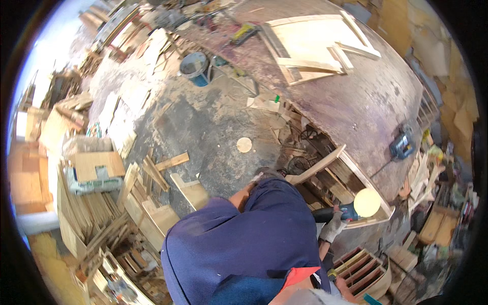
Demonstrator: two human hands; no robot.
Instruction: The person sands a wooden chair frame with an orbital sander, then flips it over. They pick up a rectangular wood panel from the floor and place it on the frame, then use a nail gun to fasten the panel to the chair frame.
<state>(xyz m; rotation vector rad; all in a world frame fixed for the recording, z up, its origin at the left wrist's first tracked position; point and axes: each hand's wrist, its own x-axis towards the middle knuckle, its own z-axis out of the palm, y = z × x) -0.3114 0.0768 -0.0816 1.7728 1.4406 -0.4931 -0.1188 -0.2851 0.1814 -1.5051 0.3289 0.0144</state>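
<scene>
Right hand [333,227], gloved, was wrapped around the dark body of a disc sander [351,209], its round pale sanding disc [367,202] facing up at the near edge of the workbench [376,101]. Left hand hidden behind the blue trouser leg [244,244]; can't tell its state. Tool looked rigid and moderately heavy; best held by the body, clear of the abrasive disc.

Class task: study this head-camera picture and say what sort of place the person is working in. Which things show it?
Probably a woodworking shop: a scarred workbench bearing a wooden frame, offcuts on the floor, a power sander in the gloved right hand.
</scene>
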